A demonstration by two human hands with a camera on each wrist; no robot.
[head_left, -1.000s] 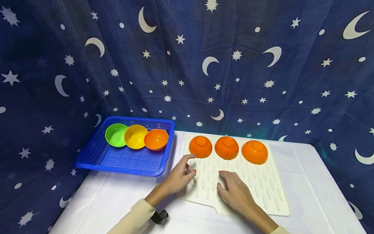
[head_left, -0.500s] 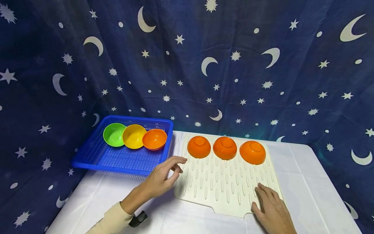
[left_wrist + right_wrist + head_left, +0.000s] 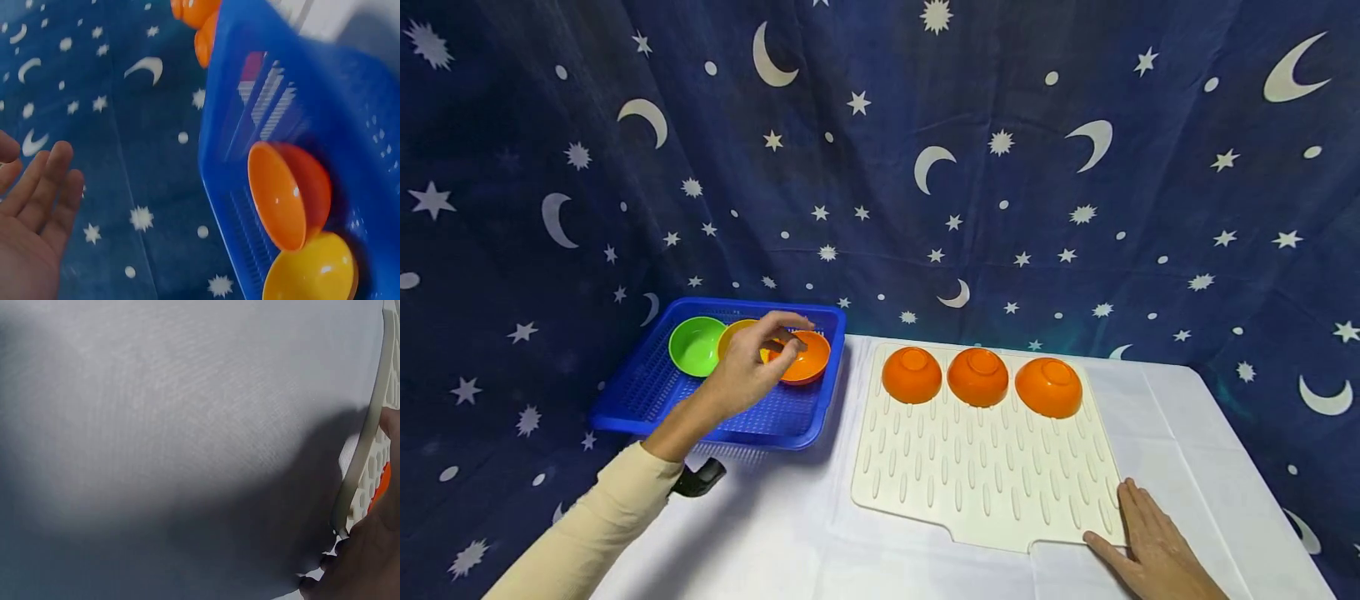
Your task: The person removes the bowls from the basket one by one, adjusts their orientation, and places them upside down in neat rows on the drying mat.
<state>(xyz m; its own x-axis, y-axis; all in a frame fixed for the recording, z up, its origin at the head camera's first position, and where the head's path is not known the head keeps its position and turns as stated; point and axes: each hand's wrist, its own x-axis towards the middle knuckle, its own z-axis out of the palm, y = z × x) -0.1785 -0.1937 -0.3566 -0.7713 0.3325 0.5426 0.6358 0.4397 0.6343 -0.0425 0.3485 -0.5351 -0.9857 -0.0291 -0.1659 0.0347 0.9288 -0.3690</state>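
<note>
My left hand (image 3: pixel 748 371) hovers over the blue basket (image 3: pixel 752 438), its fingers loosely bent and nothing between them. Below it lie an orange bowl (image 3: pixel 812 362) and a yellow bowl (image 3: pixel 312 275), partly covered by the hand in the head view. A green bowl (image 3: pixel 692 346) sits at their left, open side up like the others. In the left wrist view the hand is apart from the bowls. My right hand (image 3: pixel 1157 546) rests at the right front corner of the cream drying mat (image 3: pixel 955 467), fingers straight along its edge and thumb over the front.
Three orange bowls stand upside down in a row along the mat's back: a left bowl (image 3: pixel 912 379), a middle bowl (image 3: pixel 977 382) and a right bowl (image 3: pixel 1048 390). A white cloth (image 3: pixel 880 558) covers the table. Behind hangs a dark blue curtain (image 3: pixel 880 150) with moons and stars.
My left hand has moved left from the mat to above the basket. My right hand has slid right from the mat's middle to its right front corner. The bowls have stayed put.
</note>
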